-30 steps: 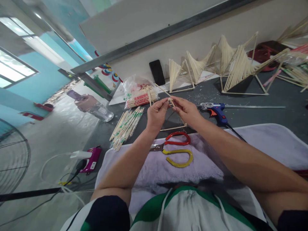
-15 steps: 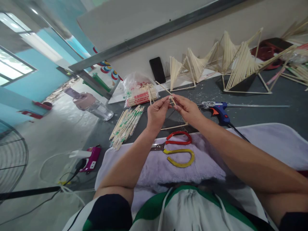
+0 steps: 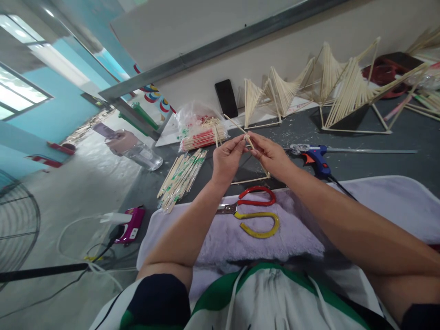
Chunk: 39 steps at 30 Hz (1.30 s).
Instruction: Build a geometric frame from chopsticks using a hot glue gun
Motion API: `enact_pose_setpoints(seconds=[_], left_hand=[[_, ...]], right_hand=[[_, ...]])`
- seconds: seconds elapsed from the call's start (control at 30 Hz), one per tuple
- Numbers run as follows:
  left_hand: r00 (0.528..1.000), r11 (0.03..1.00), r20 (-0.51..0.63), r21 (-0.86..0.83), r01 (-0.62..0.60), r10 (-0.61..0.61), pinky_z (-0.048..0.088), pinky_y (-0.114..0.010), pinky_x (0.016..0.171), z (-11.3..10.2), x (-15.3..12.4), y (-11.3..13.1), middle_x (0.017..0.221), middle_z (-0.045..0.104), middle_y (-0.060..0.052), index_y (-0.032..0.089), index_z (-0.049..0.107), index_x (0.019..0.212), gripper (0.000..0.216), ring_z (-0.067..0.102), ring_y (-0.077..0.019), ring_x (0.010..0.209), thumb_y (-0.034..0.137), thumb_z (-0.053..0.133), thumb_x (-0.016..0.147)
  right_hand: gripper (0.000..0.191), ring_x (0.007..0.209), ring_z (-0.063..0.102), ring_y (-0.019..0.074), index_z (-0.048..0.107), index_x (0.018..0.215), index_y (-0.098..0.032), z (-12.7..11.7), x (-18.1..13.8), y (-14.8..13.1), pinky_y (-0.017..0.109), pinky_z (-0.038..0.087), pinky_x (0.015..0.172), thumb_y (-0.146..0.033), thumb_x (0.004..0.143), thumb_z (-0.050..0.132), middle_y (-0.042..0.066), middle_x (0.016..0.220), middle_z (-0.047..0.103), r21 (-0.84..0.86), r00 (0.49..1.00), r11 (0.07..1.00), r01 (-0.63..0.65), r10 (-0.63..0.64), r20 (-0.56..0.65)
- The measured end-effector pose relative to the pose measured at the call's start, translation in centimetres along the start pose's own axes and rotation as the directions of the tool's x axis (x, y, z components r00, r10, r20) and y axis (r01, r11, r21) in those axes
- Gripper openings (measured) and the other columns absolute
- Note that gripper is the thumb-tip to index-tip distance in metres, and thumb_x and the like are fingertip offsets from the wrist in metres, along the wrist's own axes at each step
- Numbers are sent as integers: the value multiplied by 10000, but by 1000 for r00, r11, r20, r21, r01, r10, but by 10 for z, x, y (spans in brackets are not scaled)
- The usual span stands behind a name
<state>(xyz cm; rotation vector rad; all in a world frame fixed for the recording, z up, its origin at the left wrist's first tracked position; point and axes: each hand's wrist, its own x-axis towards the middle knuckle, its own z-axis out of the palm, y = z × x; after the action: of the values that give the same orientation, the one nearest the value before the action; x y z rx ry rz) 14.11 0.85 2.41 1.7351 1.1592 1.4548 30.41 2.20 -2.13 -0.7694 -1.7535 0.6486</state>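
Observation:
Both hands meet over the dark table, fingertips at a joint of thin wooden sticks. My left hand (image 3: 225, 160) is closed, its thumb and forefinger pinching at the joint. Closed too, my right hand (image 3: 271, 151) pinches a wooden stick (image 3: 235, 123) that slants up to the left past the fingers. Below the hands shows the lower part of a stick frame (image 3: 250, 181), partly hidden by them. Scissors (image 3: 259, 215) with one red and one yellow handle lie on the lilac cloth nearby. A blue glue gun (image 3: 318, 158) lies right of my right hand.
Packaged sticks (image 3: 182, 178) and a bag of red-wrapped sticks (image 3: 199, 133) lie on the left. A water bottle (image 3: 132, 149) stands beyond them. A black phone (image 3: 226, 98) leans on the wall. Stick models (image 3: 347, 94) stand along the back right. A purple power socket (image 3: 132, 227) is at lower left.
My fingertips have shifted slightly around the stick joint, and the slanting stick lies a little differently between them. Otherwise the whole view has only moved slightly.

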Motion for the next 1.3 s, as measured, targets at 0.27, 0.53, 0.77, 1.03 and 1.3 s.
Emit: enact_pose_setpoints(seconds=[0.27, 0.53, 0.77, 1.03, 1.3], left_hand=[[1000, 1000, 2, -7, -19, 19, 566, -246, 735, 0, 0, 4, 788, 759, 2, 240, 789, 1051, 226, 684, -107, 713, 327, 680, 873], [999, 999, 16, 28, -34, 33, 560, -259, 751, 0, 1, 0, 859, 773, -7, 250, 784, 1068, 240, 703, -123, 748, 360, 671, 887], [998, 998, 27, 9, -60, 60, 567, -266, 762, -1, 2, -2, 895, 779, -15, 254, 784, 1069, 236, 709, -121, 753, 359, 675, 887], [997, 999, 53, -8, -53, 54, 581, -266, 759, -2, 4, -2, 885, 783, -16, 254, 786, 1065, 259, 720, -128, 767, 401, 685, 878], [996, 998, 64, -12, -60, 60, 587, -273, 775, -3, 3, 0, 951, 790, -23, 247, 786, 1065, 258, 727, -135, 783, 395, 688, 878]], right_hand=[[512, 1395, 497, 260, 566, 1428, -332, -2, 1, -1, 502, 373, 1196, -478, 938, 584, 41, 1487, 550, -6, 1000, 1000, 9, -9, 9], [494, 1349, 545, 257, 601, 1396, -337, -2, 2, -2, 495, 417, 1164, -439, 913, 630, 36, 1456, 583, 76, 999, 996, -37, 38, -17], [482, 1341, 556, 238, 623, 1373, -326, -2, 2, -1, 457, 432, 1161, -388, 896, 652, 22, 1446, 592, 139, 999, 990, -38, 40, -13], [480, 1334, 564, 247, 647, 1341, -344, -1, 4, -1, 481, 435, 1159, -373, 865, 698, -1, 1442, 597, 199, 993, 973, -113, 118, -11], [511, 1323, 573, 262, 681, 1301, -326, -1, 3, 1, 491, 409, 1170, -447, 810, 760, 19, 1421, 616, 296, 992, 949, -109, 121, -21]])
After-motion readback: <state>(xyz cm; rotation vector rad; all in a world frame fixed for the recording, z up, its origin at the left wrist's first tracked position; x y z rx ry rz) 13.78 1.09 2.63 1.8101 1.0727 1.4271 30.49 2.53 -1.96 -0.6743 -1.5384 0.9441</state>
